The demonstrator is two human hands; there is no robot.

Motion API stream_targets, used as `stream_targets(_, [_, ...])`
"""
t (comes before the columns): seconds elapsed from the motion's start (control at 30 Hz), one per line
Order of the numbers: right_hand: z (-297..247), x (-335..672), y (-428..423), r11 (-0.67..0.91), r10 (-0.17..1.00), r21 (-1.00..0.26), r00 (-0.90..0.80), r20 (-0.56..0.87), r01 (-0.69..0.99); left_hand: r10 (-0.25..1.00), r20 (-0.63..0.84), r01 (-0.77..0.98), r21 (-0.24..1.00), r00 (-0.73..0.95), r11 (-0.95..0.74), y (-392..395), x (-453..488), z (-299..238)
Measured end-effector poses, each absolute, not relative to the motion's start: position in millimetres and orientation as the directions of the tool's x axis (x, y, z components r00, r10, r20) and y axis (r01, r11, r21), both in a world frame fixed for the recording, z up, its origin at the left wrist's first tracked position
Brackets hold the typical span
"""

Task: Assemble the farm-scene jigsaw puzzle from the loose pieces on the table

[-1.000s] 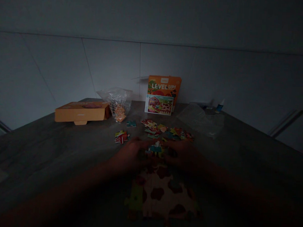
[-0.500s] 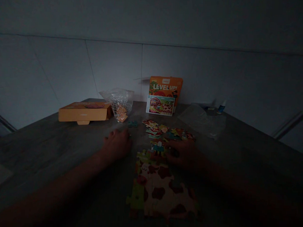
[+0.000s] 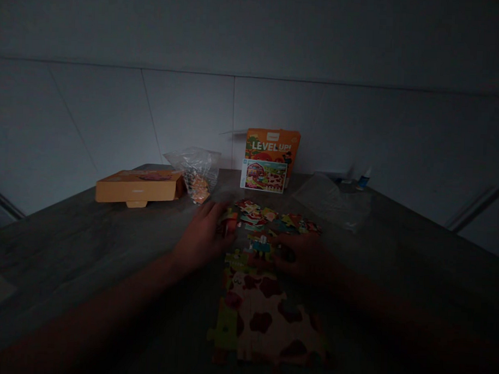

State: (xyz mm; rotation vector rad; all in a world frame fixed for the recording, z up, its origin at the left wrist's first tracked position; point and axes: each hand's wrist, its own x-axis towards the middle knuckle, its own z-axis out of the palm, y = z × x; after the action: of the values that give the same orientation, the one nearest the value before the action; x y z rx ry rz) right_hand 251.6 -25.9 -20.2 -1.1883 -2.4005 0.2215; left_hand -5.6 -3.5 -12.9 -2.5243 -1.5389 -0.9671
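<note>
A partly joined jigsaw puzzle [image 3: 265,318] with a spotted cow lies on the table in front of me. My left hand [image 3: 202,234] is closed on a red and green puzzle piece [image 3: 231,223], left of the loose pile. At the puzzle's far end is a puzzle piece with a blue-clad figure [image 3: 261,246]. My right hand [image 3: 298,251] has its thumb and fingertips at that piece's right edge; dim light blurs the exact grip. Loose puzzle pieces [image 3: 252,215] lie heaped just beyond both hands.
An orange "LEVEL UP!" box [image 3: 273,141] stands at the back, with a farm picture card [image 3: 264,175] leaning on it. At left are an orange box [image 3: 138,188] and a clear bag of pieces [image 3: 198,177]. Another clear bag [image 3: 335,198] and a small bottle [image 3: 363,179] are at right.
My left hand has moved right toward the pile, and a red and green puzzle piece now shows in its fingers. It covers where a teal piece lay. My right hand has hardly moved.
</note>
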Motion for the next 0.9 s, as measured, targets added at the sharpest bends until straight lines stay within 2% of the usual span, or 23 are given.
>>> stream_targets(0.13, [-19, 251, -26, 0.586, 0.807, -0.311, -0.503, 0.310, 0.748, 0.669, 0.603, 0.675, 0.274, 0.434, -0.685, -13, -3, -6])
stream_targets(0.33, [-21, 252, -25, 0.568, 0.816, -0.306, -0.474, 0.331, 0.764, 0.650, 0.503, 0.529, 0.381, 0.570, -0.758, -18, -1, -9])
stream_targets(0.67, [-17, 248, -29, 0.717, 0.675, -0.308, -0.514, 0.530, 0.625, 0.575, 0.509, 0.408, 0.408, 0.640, -0.817, -20, 0, -8])
stream_targets(0.9, [-21, 249, -27, 0.604, 0.791, -0.471, -0.408, 0.456, 0.643, 0.577, 0.441, 0.365, 0.476, 0.687, -0.800, -21, 0, -7])
